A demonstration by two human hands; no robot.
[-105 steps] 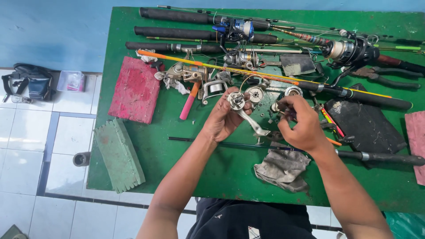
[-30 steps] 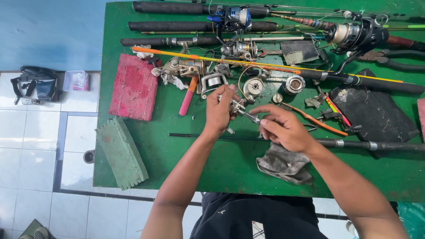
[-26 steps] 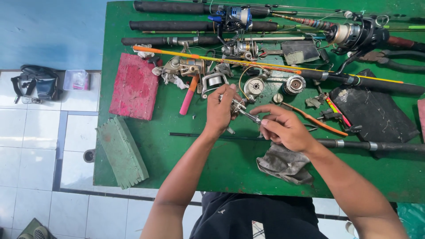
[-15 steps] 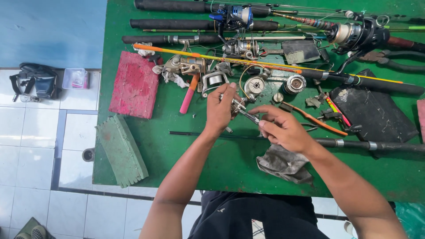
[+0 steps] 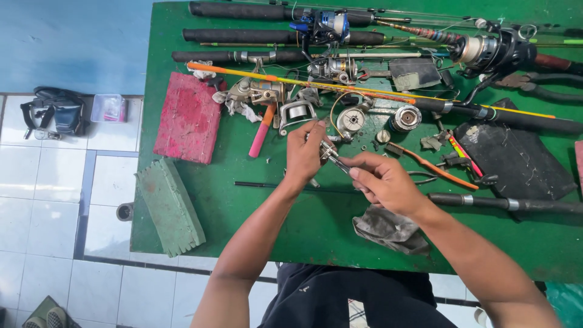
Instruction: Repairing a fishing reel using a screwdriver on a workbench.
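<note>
Both hands (image 5: 346,167) on a small metal reel part (image 5: 333,155) above green table (image 5: 243,200)

The green-topped work table (image 5: 182,234) carries black-handled fishing rods (image 5: 273,36), loose metal reel spools (image 5: 405,117), a red foam block (image 5: 188,118), a green foam block (image 5: 170,206) — overhanging the left edge — and a crumpled grey rag (image 5: 392,229).

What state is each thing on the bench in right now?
Left hand: gripping the small metal reel part.
Right hand: pinching the same part's thin end.
Grey rag: crumpled, lying on the green table.
Green foam block: overhanging the table edge.
Red foam block: lying flat.
</note>
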